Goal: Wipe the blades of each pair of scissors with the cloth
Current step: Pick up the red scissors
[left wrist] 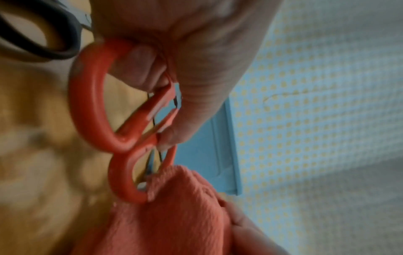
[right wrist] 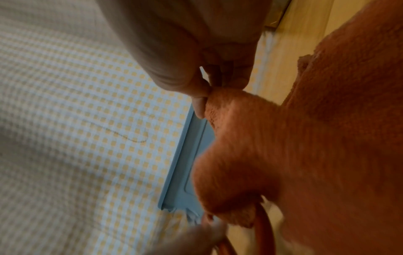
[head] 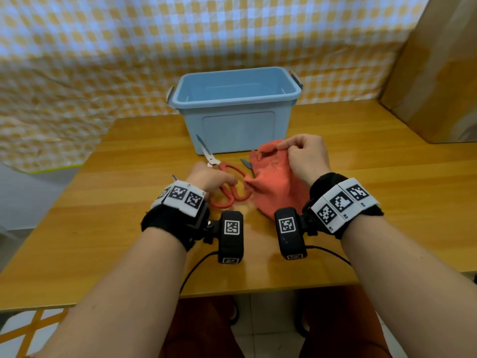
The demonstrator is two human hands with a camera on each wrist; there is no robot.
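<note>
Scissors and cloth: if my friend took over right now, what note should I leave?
Left hand grips the red scissors by the handles, blades pointing at the blue box.
Right hand pinches the orange cloth, which drapes onto the table.
Black scissors lie beside the left hand; another blade peeks from under the cloth.
Done: can't tell. Left: wipe the red blades, then the others.

Light blue plastic bin [head: 237, 125] on wooden table [head: 387, 202], yellow checked curtain [head: 103, 47] behind, cardboard box [head: 438, 73] at right

arms bare | black wristbands [head: 170, 223] | white square-code tags [head: 340, 205] | black wrist cameras [head: 230, 236], cabled
</note>
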